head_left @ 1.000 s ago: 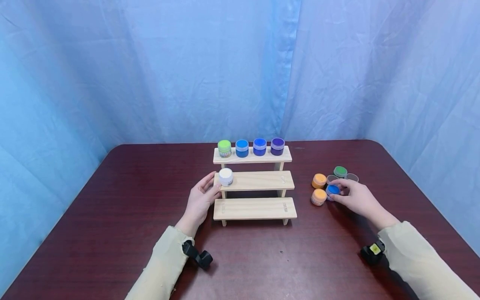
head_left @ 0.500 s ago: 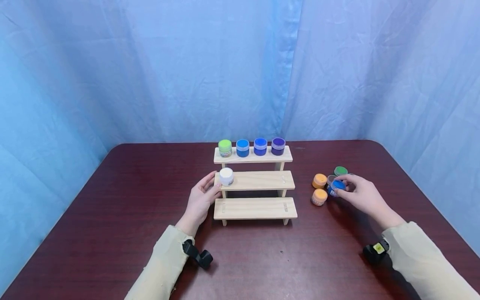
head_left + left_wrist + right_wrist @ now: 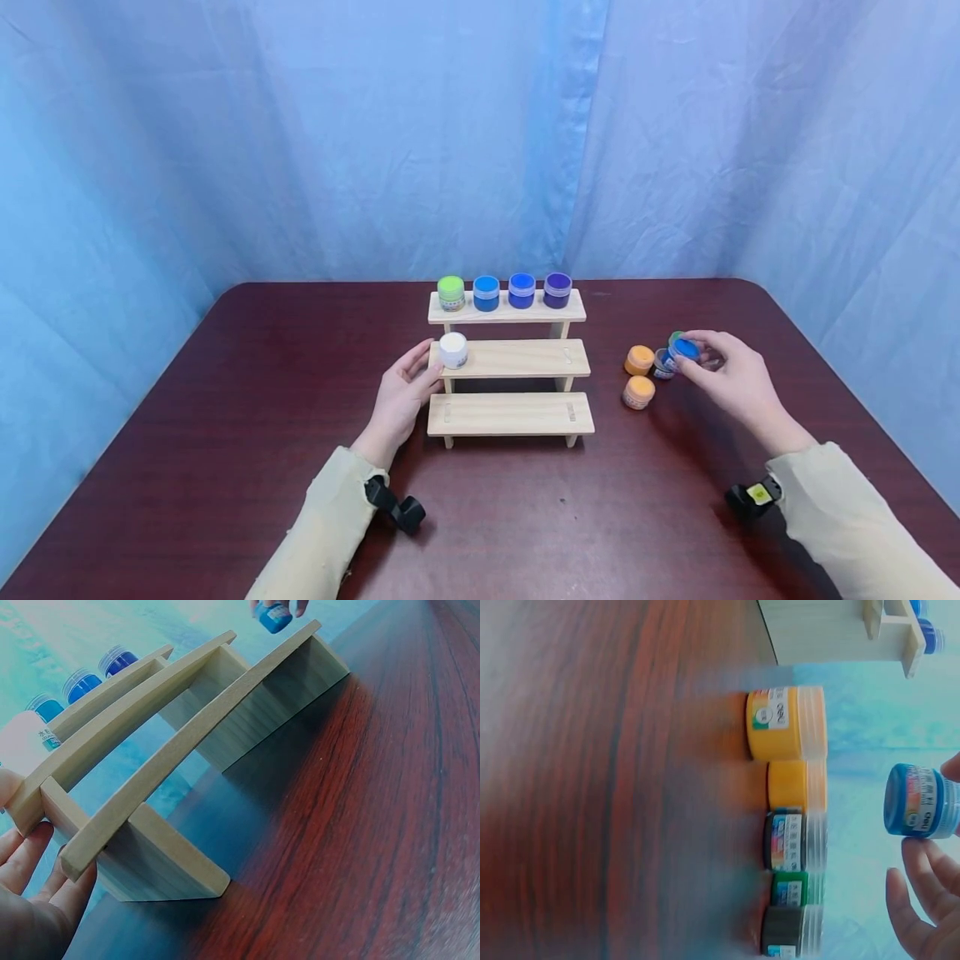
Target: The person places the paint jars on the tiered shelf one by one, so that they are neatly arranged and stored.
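Observation:
A blue paint jar [image 3: 684, 351] is pinched in my right hand [image 3: 731, 375], above the table at the right. In the right wrist view this blue jar [image 3: 919, 801] hangs apart from the jars standing below it. My left hand [image 3: 401, 404] grips the left end of the middle step of a three-step wooden stand [image 3: 517, 360], thumb on top and fingers underneath in the left wrist view. A white paint jar [image 3: 453, 351] stands on that step's left end, beside the left thumb. Light green [image 3: 451, 294], blue [image 3: 486, 294], darker blue [image 3: 521, 292] and purple [image 3: 557, 291] jars line the top step.
Two orange-yellow jars [image 3: 639, 392] stand right of the stand. Behind them are a black jar [image 3: 663, 364], a green jar [image 3: 789, 889] and another dark jar [image 3: 781, 930], partly hidden by my right hand in the head view. A blue curtain [image 3: 412, 142] hangs behind the table [image 3: 480, 517].
My right hand has lifted the blue jar off the table, away from the group, up and slightly right. The left hand stays on the stand.

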### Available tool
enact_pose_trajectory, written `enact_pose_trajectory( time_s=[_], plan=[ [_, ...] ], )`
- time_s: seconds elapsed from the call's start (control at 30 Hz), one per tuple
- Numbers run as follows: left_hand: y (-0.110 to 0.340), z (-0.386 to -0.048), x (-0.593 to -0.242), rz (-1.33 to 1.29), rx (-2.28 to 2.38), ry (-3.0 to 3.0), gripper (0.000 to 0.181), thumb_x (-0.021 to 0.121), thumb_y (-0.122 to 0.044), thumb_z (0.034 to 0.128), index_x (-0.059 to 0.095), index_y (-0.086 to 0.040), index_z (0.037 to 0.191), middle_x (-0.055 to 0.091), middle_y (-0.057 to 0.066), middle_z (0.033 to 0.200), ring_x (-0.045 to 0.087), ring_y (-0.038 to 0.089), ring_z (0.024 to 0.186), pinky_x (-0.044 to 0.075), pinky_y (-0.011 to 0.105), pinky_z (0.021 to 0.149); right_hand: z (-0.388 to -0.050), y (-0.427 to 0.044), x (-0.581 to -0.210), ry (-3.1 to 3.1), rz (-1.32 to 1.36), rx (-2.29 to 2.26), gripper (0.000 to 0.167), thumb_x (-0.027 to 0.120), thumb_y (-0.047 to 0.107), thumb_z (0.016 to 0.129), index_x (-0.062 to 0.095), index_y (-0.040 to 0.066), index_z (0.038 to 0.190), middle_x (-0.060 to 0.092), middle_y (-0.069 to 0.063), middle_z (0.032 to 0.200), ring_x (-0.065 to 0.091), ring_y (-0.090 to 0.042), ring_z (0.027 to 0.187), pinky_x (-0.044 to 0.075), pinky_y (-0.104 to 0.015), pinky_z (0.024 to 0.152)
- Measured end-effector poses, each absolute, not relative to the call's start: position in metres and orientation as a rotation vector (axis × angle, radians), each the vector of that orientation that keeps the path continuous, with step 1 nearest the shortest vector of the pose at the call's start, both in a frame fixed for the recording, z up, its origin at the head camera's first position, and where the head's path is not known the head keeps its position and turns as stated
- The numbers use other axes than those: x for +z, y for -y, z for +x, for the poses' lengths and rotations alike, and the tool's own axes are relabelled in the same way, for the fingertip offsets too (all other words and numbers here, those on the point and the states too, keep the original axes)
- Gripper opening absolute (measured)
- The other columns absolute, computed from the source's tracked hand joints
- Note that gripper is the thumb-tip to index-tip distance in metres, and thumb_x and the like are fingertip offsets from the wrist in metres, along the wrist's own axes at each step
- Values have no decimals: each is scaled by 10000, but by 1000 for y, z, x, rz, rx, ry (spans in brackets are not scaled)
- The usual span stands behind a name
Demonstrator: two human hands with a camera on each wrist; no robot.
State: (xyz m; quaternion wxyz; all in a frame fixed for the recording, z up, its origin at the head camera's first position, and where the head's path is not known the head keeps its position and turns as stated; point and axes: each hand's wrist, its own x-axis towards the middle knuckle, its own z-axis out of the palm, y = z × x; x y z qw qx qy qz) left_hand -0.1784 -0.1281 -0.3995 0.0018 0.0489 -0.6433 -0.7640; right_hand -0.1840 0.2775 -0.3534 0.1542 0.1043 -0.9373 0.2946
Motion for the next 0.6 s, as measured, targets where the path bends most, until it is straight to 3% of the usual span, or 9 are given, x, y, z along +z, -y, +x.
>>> enact_pose_trajectory(
  time_s=[0.37,0.6],
  plan=[
    [128,-178,-400,152,-2388,2027,524,548,5,929,390,-23,1428,428,210,1421,538,181,1119,495,268,857,-184,-254,-346,2539,409,913,305,671,113,863,630,37,1156,587,-82,938,456,153,758,404,-23,678],
    [128,-177,-399,158,-2395,2020,529,540,-6,937,371,-20,1438,417,208,1431,508,239,1192,486,323,922,-184,-233,-340,2527,454,904,314,685,98,852,634,47,1157,590,-70,945,515,9,783,420,-47,685]
  ],
)
